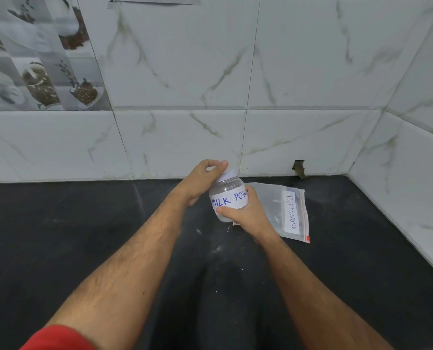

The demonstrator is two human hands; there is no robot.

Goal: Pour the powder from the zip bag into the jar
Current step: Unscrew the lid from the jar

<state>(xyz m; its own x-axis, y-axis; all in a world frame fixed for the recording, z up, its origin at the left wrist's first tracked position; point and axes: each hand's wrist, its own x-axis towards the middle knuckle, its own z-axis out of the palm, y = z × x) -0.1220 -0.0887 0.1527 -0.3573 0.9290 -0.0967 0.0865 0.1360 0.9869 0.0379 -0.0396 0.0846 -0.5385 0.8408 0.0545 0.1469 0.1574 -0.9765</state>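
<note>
Here, 2 bare hands work on 1 jar (229,198), with 1 zip bag (283,210) lying flat just beyond the right hand's knuckles.

The jar is small, rounded and made of clear plastic, tilted a little to the left. A white paper label wraps its belly, hand-lettered in blue with "MILK POW" showing before the right fingers cover the rest. White powder shows at its base, under the right thumb. 1 white lid (227,175) sits on its mouth.

The left hand (200,184) arches over the top of the jar, its fingers curled around the lid and the thumb tip pressed to the lid's far edge. The right hand (245,215) grips the jar's lower body, thumb lying across the front below the label and the other fingers wrapped around the far side, mostly hidden.

The zip bag is thin, clear and limp, rectangular, with 1 white strip label reading "MILK POWDER" and 1 reddish seal band along its right edge. It looks nearly flat; whether any powder is left inside I cannot tell.

Both rest over 1 black, matte counter (84,236), dusted with pale specks of powder near the right wrist. Behind the fingers rises a wall (311,72) of glossy white tiles with grey-green marble veins. 1 red sleeve (56,338) edge shows at the left arm.
</note>
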